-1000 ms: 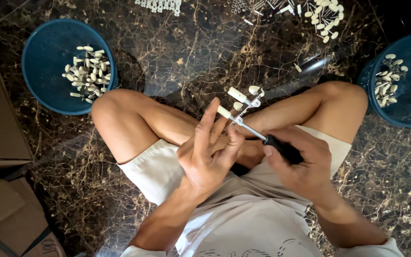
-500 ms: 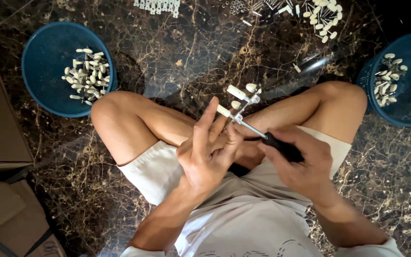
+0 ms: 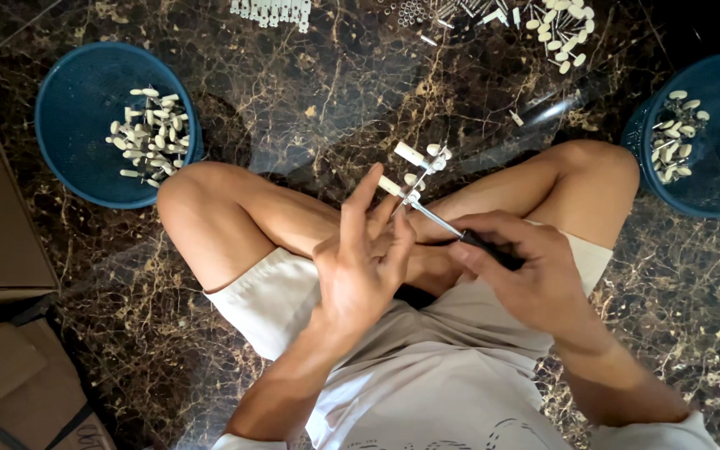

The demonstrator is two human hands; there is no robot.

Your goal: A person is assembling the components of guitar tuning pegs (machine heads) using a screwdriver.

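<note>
Head view: left hand (image 3: 360, 267) pinches a small white part (image 3: 406, 198), mostly hidden by fingers; right hand (image 3: 527, 267) is closed around a screwdriver (image 3: 460, 235), handle largely covered, tip at the part, above the lap.

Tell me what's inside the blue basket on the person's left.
The blue basket holds a loose pile of small cream plastic pieces, gathered toward its right side. Whether anything lies beneath the pile is hidden.

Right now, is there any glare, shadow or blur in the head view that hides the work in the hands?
Head view: sharp overall; a pale glare streak crosses the glossy marble floor near the knees; the top right corner falls into dark shadow; the left hand, the right hand and the screwdriver are evenly lit; the small white part is clear.
</note>
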